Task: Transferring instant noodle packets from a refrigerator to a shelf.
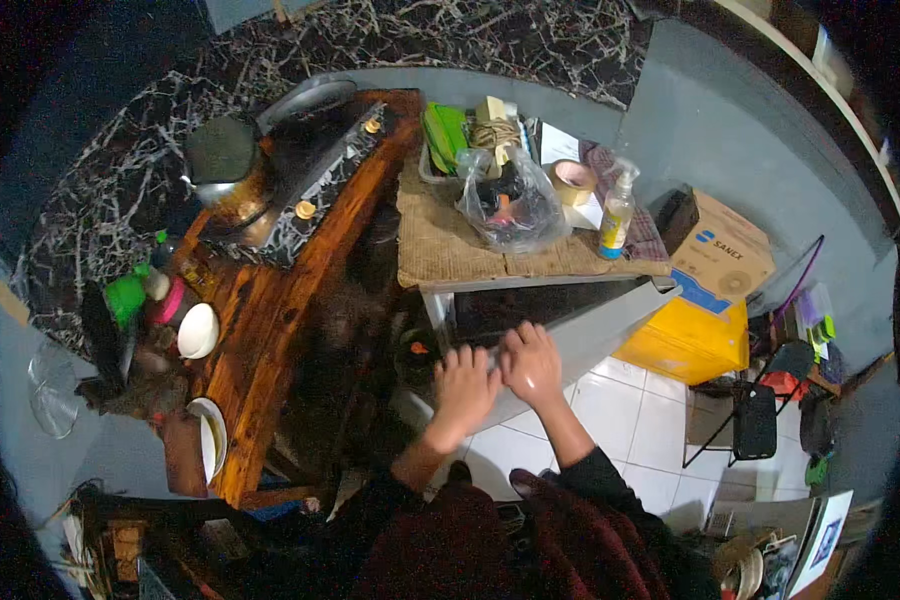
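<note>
A grey door (610,325) stands swung out from a low, box-like unit whose dark inside (530,300) shows behind it. I cannot tell what kind of unit it is. My left hand (465,393) lies over the door's top edge, its fingers bent across to the far side. Close beside it, my right hand (532,365) curls over the same edge. The thumbs of the two hands are nearly touching. Cardboard (445,240) covers the unit's top. On it rest a clear plastic bag (510,210), a roll of tape (572,182) and a spray bottle (617,215).
To the left runs a wooden bench (300,300) with a stove (315,195), a blackened pot (230,170) and a white bowl (199,331). At right, a cardboard box (725,245) sits on a yellow box (695,340). A folding chair (755,420) stands on the white tiles (590,440).
</note>
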`<state>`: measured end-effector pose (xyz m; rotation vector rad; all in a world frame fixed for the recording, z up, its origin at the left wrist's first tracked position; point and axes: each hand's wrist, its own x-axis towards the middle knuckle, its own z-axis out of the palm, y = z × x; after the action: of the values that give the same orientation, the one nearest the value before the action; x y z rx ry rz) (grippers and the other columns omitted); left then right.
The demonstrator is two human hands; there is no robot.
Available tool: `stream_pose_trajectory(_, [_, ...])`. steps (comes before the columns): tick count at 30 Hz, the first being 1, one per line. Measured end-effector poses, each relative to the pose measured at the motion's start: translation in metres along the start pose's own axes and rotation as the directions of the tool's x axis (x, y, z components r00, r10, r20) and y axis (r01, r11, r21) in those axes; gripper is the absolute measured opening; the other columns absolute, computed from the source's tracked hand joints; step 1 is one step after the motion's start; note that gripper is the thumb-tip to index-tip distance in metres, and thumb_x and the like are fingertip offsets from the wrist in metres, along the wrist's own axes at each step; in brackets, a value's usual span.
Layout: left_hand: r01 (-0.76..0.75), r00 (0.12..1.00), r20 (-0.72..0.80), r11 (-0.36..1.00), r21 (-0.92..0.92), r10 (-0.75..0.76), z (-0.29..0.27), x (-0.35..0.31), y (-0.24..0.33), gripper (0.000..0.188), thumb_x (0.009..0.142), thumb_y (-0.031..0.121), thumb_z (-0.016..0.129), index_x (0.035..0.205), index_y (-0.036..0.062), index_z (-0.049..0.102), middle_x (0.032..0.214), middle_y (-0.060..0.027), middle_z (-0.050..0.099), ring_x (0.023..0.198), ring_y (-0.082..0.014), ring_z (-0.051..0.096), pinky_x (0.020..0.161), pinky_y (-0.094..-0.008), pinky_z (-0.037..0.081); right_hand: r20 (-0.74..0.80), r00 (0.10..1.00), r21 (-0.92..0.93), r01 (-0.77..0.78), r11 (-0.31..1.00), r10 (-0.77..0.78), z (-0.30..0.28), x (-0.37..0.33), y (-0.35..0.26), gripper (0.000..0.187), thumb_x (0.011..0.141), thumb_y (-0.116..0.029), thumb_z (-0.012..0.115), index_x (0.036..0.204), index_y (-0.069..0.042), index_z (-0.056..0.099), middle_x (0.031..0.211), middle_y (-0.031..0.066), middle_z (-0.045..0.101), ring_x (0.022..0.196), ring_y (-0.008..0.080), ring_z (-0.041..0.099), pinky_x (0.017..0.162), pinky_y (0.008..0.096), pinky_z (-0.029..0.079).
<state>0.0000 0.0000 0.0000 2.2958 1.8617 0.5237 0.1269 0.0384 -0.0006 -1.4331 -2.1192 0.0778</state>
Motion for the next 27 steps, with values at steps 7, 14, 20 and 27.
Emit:
stream_pose_trajectory(7, [-0.171,0.804,0.452,0.878,-0.447,0.386,0.021,-0.061,0.063,0.053,0.081,0.037,0.05,0.103,-0.0089,0.037,0.102,-0.0293,0.045,0.095,-0.0405,0.049,0.077,-0.047,0.041,0.099,0.995,-0.007,-0.014,1.0,0.015,-0.078,-0.093,0.014,0.028,0.063,-0.013,0.056,0.09,-0.006,0.056,0.106,0.0167,0.047,0.099,0.0345,0.042,0.081,0.0393,0.037])
stream_pose_trajectory(14, [-0.276,0.499,0.601,0.772,-0.573,0.625,0.038,-0.073,0.147,0.072,0.081,0.043,0.048,0.117,-0.0148,0.027,0.11,-0.0332,0.043,0.105,-0.0406,0.044,0.092,-0.046,0.031,0.051,0.797,-0.021,-0.602,0.798,0.602,-0.136,-0.178,0.039,0.068,0.062,-0.012,0.069,0.122,-0.011,0.037,0.129,0.0269,0.018,0.123,0.0421,0.019,0.094,0.0437,0.031])
stream_pose_trajectory(20, [-0.354,0.445,0.524,0.68,-0.642,0.727,0.06,-0.081,0.191,0.067,0.079,0.043,0.051,0.126,0.003,0.025,0.121,-0.0237,0.037,0.114,-0.0398,0.034,0.097,-0.049,0.022,0.15,0.669,-0.157,-0.71,0.686,0.728,-0.198,-0.244,0.079,0.075,0.065,-0.017,0.07,0.128,-0.011,0.031,0.115,0.0238,0.037,0.102,0.0366,0.043,0.087,0.0395,0.038])
stream_pose_trajectory(27, [-0.144,0.568,0.651,0.84,-0.523,0.503,0.088,-0.074,0.167,0.062,0.08,0.042,0.051,0.126,0.0099,0.025,0.125,-0.0225,0.031,0.115,-0.0371,0.035,0.095,-0.0496,0.027,-0.073,0.701,-0.424,-0.665,0.615,0.709,-0.21,-0.288,0.139,0.078,0.064,-0.023,0.07,0.129,-0.013,0.027,0.117,0.0184,0.04,0.104,0.0369,0.042,0.086,0.0415,0.037])
